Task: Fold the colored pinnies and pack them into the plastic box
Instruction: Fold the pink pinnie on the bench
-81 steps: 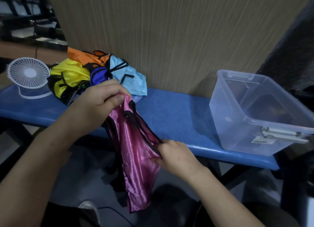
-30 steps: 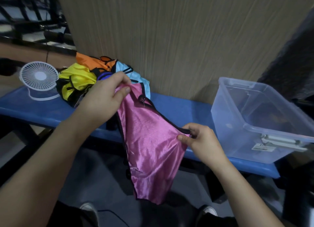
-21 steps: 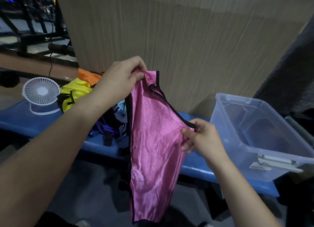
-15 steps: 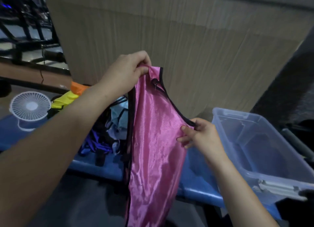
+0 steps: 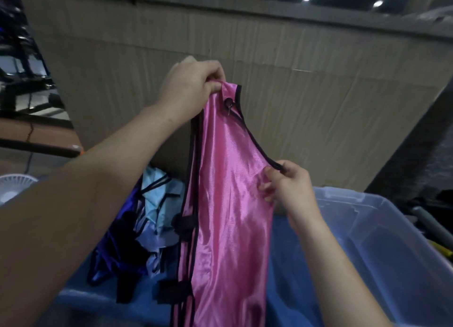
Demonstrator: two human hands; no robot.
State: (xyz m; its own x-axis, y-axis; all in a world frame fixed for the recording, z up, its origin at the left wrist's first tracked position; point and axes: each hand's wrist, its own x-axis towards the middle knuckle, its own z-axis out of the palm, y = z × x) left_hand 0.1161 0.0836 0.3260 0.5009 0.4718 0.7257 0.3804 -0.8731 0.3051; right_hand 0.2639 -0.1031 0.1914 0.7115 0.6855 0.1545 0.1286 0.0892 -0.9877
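The pink pinny (image 5: 228, 204) is held up by its top corner, pinched in the left hand (image 5: 188, 86), its black trim gripped by the right hand (image 5: 289, 187); its hem is cut off below. The pile of pinnies (image 5: 152, 218) is half hidden by the left forearm, and the plastic box (image 5: 382, 228) is seen at right on the blue bench (image 5: 103, 297).

Pinny pile (image 5: 157, 218) left, box (image 5: 382, 241) right, on bench (image 5: 83, 299)

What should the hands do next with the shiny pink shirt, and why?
Probably lift the right hand level with the left hand. The pink pinny hangs lopsided and unfolded, left hand pinching the top, right hand gripping the black trim lower down. The plastic box waits empty.
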